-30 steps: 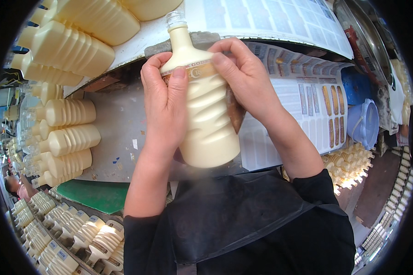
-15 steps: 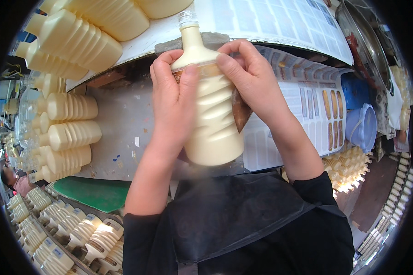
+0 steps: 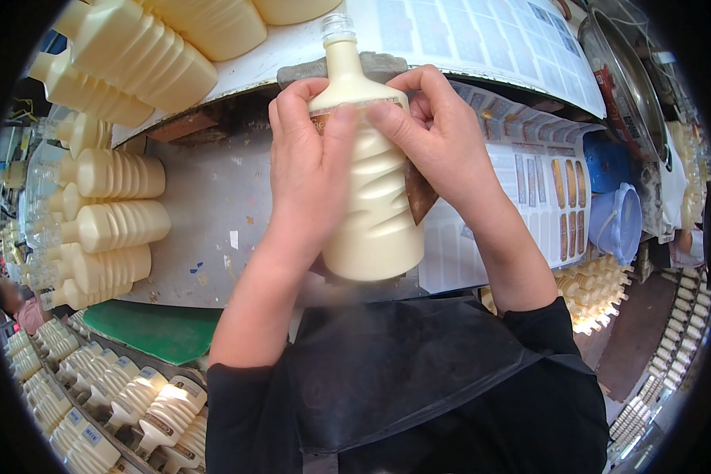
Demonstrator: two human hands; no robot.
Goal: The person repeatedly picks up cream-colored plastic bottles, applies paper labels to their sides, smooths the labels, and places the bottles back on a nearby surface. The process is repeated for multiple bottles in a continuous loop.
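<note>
A cream plastic bottle (image 3: 375, 245) with slanted ridges lies on its side in front of me. Its clear threaded neck (image 3: 338, 28) points away and rests over a rolled grey cloth (image 3: 304, 73). My left hand (image 3: 308, 166) is closed round the bottle's left shoulder, and my right hand (image 3: 448, 142) grips the right shoulder. Both thumbs press on the upper face, over a thin brown label (image 3: 321, 121) that they partly cover. From under the bottle's right side sticks out a brown pointed piece (image 3: 422, 197), its kind unclear.
Printed label sheets (image 3: 533, 186) lie to the right, with more label sheets (image 3: 482, 43) on the raised white shelf. Cream bottles (image 3: 122, 174) line the left side. A blue bucket (image 3: 618, 225) stands at right. At lower left, many bottles fill racks beside a green board (image 3: 150, 328).
The bottle and both hands have shifted slightly right in view. My right thumb has slid left across the label, and the left thumb has moved a little inward, so the thumbs are closer together.
</note>
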